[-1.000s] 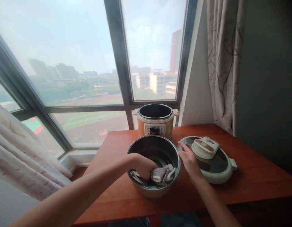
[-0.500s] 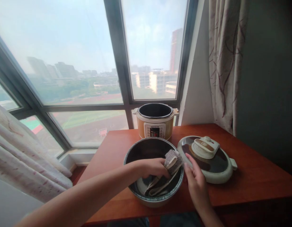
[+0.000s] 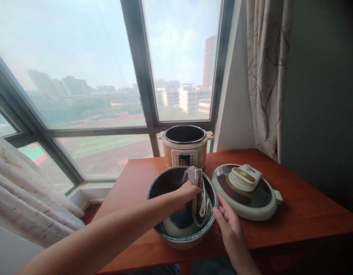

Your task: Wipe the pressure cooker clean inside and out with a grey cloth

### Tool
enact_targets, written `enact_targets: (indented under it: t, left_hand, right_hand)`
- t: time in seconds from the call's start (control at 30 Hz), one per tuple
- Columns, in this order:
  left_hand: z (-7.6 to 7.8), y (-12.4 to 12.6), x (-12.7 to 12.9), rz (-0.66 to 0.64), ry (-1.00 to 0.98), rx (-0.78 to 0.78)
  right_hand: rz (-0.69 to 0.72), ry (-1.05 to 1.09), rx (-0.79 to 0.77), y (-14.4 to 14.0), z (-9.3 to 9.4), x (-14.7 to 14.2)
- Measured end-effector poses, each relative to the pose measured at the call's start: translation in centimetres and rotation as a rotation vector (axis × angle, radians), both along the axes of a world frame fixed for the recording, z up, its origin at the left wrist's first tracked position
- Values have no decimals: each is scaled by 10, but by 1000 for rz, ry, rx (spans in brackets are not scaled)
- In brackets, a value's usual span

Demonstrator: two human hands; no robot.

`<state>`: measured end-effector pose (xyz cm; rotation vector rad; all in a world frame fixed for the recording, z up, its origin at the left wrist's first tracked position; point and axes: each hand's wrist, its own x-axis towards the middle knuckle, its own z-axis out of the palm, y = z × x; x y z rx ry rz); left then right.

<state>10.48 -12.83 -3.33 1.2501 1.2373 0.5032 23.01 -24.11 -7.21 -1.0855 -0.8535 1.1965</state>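
A dark inner pot sits on the wooden table in front of me. My left hand is inside it, shut on a grey and white cloth pressed against the pot's far inner wall. My right hand rests against the pot's right outer side with its fingers spread on the wall. Behind the pot stands the open cooker base, yellow and cream with a control panel on its front.
The cooker's lid lies flat on the table to the right of the pot. Large windows run behind the table. Patterned curtains hang at the right and lower left. A dark wall closes the right side.
My left hand has moved the cloth from the pot's near bottom up the right wall to the far wall. My right hand has slid down the pot's right side, toward me.
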Motion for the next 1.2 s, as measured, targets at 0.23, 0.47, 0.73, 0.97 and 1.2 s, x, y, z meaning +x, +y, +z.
enact_targets:
  t: [0.23,0.47,0.73,0.97,1.2]
  left_hand:
    - [21,-23,0,-346,302,226]
    - [52,-38,-22,-900,670,562]
    - [59,-26,-57,-1089,709,405]
    - [56,-19,-63,-1107,742,390]
    - [48,-25,-54,-949,751,446]
  right_hand:
    - [-4,-114,-9,10,-1,7]
    - [-61,-114,-15,23,7,12]
    - [-82,-224,70,51,13,17]
    - [67,-300,99,95,20,18]
    - [117,-198,55,97,19,22]
